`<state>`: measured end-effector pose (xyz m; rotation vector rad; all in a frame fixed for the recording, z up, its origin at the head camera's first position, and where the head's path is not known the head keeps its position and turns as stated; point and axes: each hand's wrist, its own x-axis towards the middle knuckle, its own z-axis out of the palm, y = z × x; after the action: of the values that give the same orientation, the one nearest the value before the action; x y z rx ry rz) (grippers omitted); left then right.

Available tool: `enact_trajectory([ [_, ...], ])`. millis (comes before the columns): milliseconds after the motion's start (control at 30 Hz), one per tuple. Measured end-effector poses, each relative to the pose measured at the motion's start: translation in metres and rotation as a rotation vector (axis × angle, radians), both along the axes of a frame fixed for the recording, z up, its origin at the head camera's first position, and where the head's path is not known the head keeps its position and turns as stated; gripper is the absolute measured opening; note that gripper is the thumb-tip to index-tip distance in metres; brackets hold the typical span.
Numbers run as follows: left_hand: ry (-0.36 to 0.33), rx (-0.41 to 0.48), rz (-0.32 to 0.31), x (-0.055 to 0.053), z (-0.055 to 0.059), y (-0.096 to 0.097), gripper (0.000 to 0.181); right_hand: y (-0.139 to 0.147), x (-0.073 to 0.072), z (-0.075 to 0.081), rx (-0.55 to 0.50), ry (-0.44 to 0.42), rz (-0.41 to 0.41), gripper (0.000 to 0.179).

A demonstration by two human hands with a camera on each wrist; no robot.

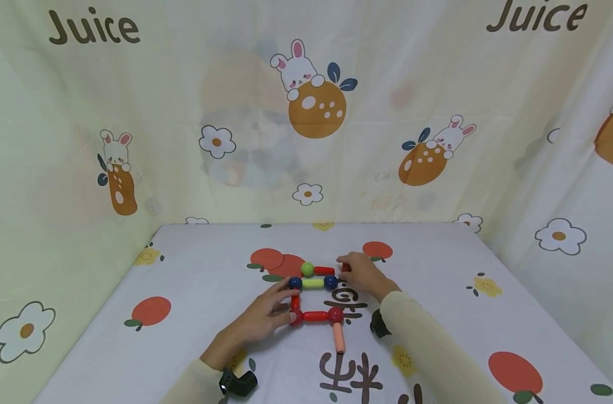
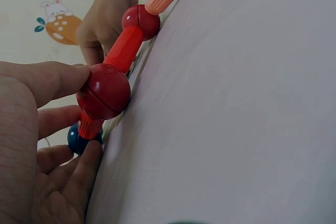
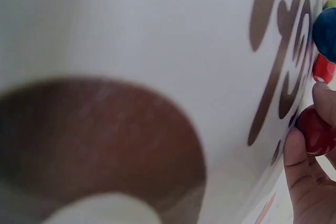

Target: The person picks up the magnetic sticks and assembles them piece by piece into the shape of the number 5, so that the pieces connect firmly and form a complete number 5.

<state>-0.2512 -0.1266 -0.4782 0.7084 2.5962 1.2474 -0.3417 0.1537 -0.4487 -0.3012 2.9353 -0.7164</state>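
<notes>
On the cloth lies a figure of joined toy balls and ridged sticks, like a magnetic building set. Its lower part has a red ball (image 2: 105,93), another red ball (image 1: 335,315), red sticks and a salmon stick (image 1: 339,338). Above them, a lime stick (image 1: 313,284) links two blue balls (image 1: 330,282). My left hand (image 1: 263,315) grips the figure's left side, thumb on the red ball, fingers by the far blue ball. Behind, a green ball (image 1: 308,269) carries a red stick (image 1: 324,270). My right hand (image 1: 365,273) pinches a loose red ball (image 3: 316,132) near that stick's free end.
A white cloth (image 1: 195,269) printed with fruit and dark lettering covers the table. Printed curtains (image 1: 256,185) enclose the back and both sides. Each wrist wears a black device, such as the one on the left wrist (image 1: 238,383).
</notes>
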Motion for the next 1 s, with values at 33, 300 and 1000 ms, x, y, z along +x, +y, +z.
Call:
enact_trajectory([
  [33,0.0,0.002,0.0,0.0,0.0,0.0,0.055,0.001,0.0,0.0,-0.014,-0.005,-0.005,0.048],
  [300,0.001,0.013,-0.008,0.0,0.0,0.0,0.055,0.005,0.002,0.0,-0.114,-0.012,-0.059,0.032],
  [1000,-0.017,0.01,0.003,0.001,0.0,0.001,0.055,0.01,0.027,0.006,-0.286,0.017,-0.087,0.035],
])
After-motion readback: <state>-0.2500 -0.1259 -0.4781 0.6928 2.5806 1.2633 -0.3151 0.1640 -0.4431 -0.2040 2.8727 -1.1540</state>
